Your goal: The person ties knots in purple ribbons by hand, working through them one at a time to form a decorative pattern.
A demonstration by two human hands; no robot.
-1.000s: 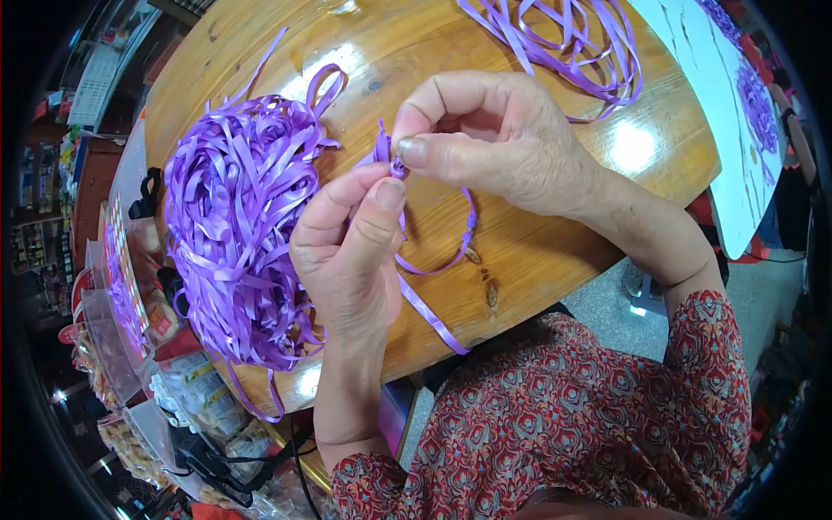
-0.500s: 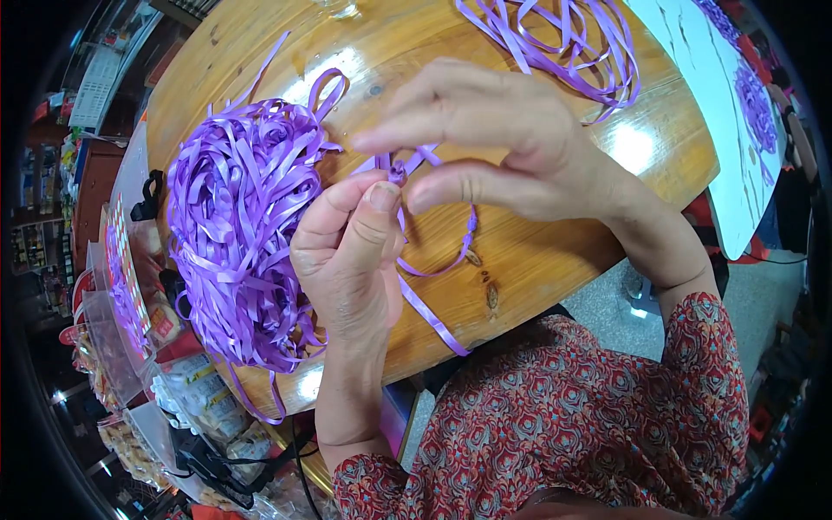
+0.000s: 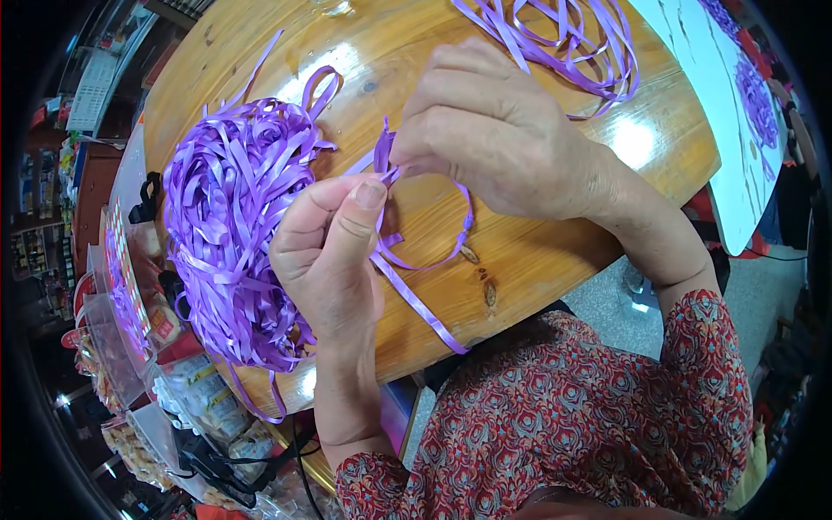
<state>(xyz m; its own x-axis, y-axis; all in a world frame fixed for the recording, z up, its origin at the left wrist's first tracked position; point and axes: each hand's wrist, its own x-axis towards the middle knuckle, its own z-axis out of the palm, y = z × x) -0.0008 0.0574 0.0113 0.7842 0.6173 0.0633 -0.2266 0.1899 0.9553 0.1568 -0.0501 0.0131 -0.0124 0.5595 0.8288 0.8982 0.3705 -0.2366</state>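
Note:
Between thumb and forefinger, my left hand (image 3: 334,247) pinches a purple ribbon (image 3: 420,305) above the wooden table. My right hand (image 3: 494,130) is closed just right of it, its fingertips gripping the same ribbon; the exact spot they hold is partly hidden behind the fingers. A short ribbon end stands up between the two hands. One strand runs down to the table's near edge, and another curves right in a loop with a small knot (image 3: 468,224) on it. Left of my left hand lies a big tangled heap of purple ribbon (image 3: 238,234).
A looser bundle of purple ribbon (image 3: 598,78) lies at the table's far right. Beyond it stands a white marbled surface (image 3: 737,173) with more ribbon. A glass (image 3: 334,7) is at the far edge. Packaged goods (image 3: 204,394) and black cables (image 3: 217,468) sit at the lower left.
My right hand, whose thumb and fingers were spread apart, has closed on the ribbon beside my left fingertips. My left hand has shifted slightly left, still pinching.

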